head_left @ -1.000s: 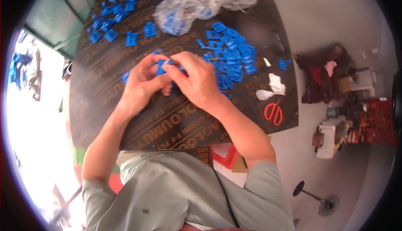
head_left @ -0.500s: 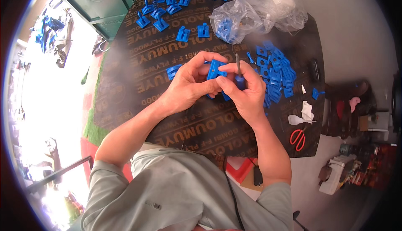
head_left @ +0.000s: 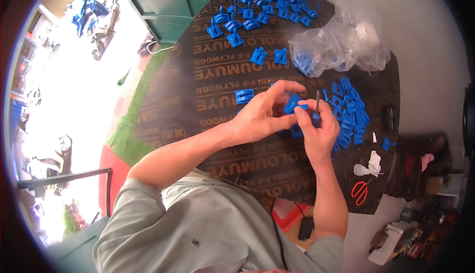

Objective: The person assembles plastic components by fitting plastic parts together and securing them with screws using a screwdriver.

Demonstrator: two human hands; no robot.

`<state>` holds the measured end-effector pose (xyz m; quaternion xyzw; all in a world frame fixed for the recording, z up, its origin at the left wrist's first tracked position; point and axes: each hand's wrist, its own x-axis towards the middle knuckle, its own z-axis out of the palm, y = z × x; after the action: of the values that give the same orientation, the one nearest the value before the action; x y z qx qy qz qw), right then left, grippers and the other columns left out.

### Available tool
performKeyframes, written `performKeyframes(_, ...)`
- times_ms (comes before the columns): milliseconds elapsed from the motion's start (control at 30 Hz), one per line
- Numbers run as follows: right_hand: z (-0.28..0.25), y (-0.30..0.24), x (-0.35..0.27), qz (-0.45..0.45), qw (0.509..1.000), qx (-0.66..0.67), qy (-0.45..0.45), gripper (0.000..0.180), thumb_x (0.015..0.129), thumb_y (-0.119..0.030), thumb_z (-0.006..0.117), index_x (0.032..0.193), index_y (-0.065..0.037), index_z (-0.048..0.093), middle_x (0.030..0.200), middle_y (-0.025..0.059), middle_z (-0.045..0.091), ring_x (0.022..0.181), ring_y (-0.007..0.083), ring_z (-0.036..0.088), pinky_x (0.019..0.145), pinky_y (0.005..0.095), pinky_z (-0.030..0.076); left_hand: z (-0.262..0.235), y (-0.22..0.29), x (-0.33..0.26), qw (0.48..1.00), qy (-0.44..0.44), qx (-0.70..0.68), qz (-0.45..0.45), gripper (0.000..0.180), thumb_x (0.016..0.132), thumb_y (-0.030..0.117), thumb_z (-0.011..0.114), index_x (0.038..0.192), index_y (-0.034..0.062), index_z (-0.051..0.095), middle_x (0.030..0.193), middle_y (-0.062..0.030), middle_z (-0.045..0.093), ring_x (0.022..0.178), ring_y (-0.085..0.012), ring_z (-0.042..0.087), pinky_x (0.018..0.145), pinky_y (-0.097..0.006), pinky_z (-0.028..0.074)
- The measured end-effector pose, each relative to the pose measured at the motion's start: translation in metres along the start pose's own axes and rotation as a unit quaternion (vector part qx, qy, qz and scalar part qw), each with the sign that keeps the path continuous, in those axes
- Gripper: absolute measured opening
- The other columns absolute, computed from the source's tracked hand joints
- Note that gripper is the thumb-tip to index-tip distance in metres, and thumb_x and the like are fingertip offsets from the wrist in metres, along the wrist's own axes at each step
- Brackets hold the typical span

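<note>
Over the middle of the table, my left hand (head_left: 260, 117) is closed on a blue plastic part (head_left: 292, 105), gripping it between thumb and fingers. A screwdriver (head_left: 317, 106) with a blue handle is tucked in my right hand (head_left: 320, 133), its thin metal shaft pointing away from me. The right thumb and forefinger pinch a small blue piece (head_left: 303, 107) at the part's right side. Whether the two pieces are joined, I cannot tell. Just beyond my left hand lies another blue part (head_left: 244, 96). Below the hands a further blue part (head_left: 297, 131) is partly covered.
Blue plates (head_left: 350, 112) are piled to the right. Blue parts with black springs (head_left: 250, 22) fill the far side, near a clear plastic bag (head_left: 341, 45). Red-handled scissors (head_left: 359, 193), a white spoon-shaped piece (head_left: 361, 170) and a black object (head_left: 389, 118) lie along the right edge.
The view has swung, so the whole scene sits further right and lower. My left fingers are more spread around the blue part, which is tilted differently. The screwdriver stays in my right hand.
</note>
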<state>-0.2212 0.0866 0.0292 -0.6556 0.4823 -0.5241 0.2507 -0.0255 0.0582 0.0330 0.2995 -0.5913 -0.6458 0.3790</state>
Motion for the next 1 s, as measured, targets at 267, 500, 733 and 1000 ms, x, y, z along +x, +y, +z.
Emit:
performKeyframes(267,-0.002,0.005,-0.001,0.011,1.0,-0.025,-0.004,0.014,0.097,-0.008,0.082,0.105,-0.003,0.073,0.095,0.0039,0.075,0.081,0.013,0.067,0.073,0.0295,0.051,-0.001,-0.001,0.0,0.973,0.032,0.197,0.113,0.047,0.091,0.014,0.084,0.134,0.0076,0.066,0.115,-0.0098,0.064,0.093,-0.023,0.068,0.078,-0.037,0.058)
performKeyframes(500,0.0,0.008,0.0,0.045,0.999,-0.006,-0.003,0.021,0.102,-0.014,0.078,0.118,-0.003,0.072,0.098,0.0047,0.074,0.082,0.0132,0.066,0.076,0.0298,0.053,-0.037,-0.002,0.014,0.895,0.235,0.329,0.188,0.043,0.089,0.021,0.086,0.126,0.0071,0.069,0.111,-0.0122,0.07,0.095,-0.0297,0.069,0.082,-0.041,0.058)
performKeyframes(733,-0.006,0.026,0.006,0.045,0.996,-0.074,0.018,0.02,0.109,-0.016,0.067,0.121,-0.001,0.071,0.103,0.0075,0.07,0.091,0.0228,0.069,0.083,0.0374,0.056,-0.09,-0.002,0.011,0.819,0.312,0.48,0.048,0.045,0.091,0.03,0.082,0.127,0.0073,0.069,0.106,-0.0128,0.074,0.112,-0.0364,0.063,0.101,-0.048,0.05)
performKeyframes(1000,-0.022,0.013,0.01,-0.023,0.98,-0.199,0.019,0.017,0.106,-0.016,0.069,0.113,-0.001,0.074,0.103,0.0109,0.068,0.092,0.0333,0.07,0.082,0.0425,0.056,-0.11,-0.021,0.008,0.739,0.271,0.616,0.025,0.044,0.087,0.031,0.085,0.124,0.0089,0.076,0.127,-0.0131,0.066,0.122,-0.0358,0.059,0.104,-0.048,0.048)
